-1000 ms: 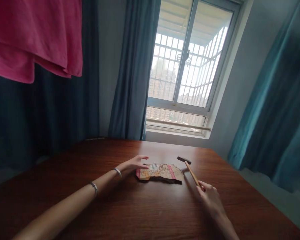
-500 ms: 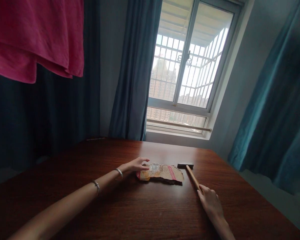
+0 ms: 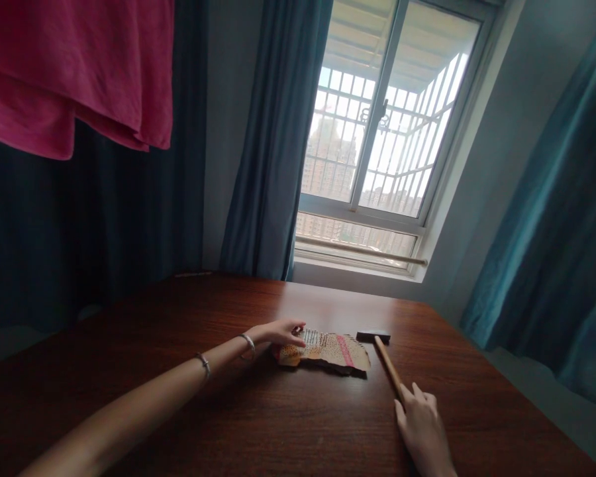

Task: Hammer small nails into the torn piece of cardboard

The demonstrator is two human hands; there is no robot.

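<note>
A torn, patterned piece of cardboard (image 3: 335,351) lies on the brown table, with a pink band and a dark ragged near edge. My left hand (image 3: 283,332) is at its left end, the thumb resting on top and the fingers curled down near the far edge; what lies between the fingertips is too small to make out. To the right of the cardboard a hammer (image 3: 390,368) lies flat, its dark head at the far end and its wooden handle toward me. My right hand (image 3: 424,424) is at the handle's near end, fingers loosened and spread.
The brown wooden table (image 3: 203,424) reaches to the wall under a barred window (image 3: 367,152). Blue curtains (image 3: 258,165) hang on both sides. A pink cloth (image 3: 79,79) hangs at upper left.
My right hand has slid back along the handle and its fingers have loosened. The fingers of my left hand have curled down toward the cardboard. The hammer stays where it lay.
</note>
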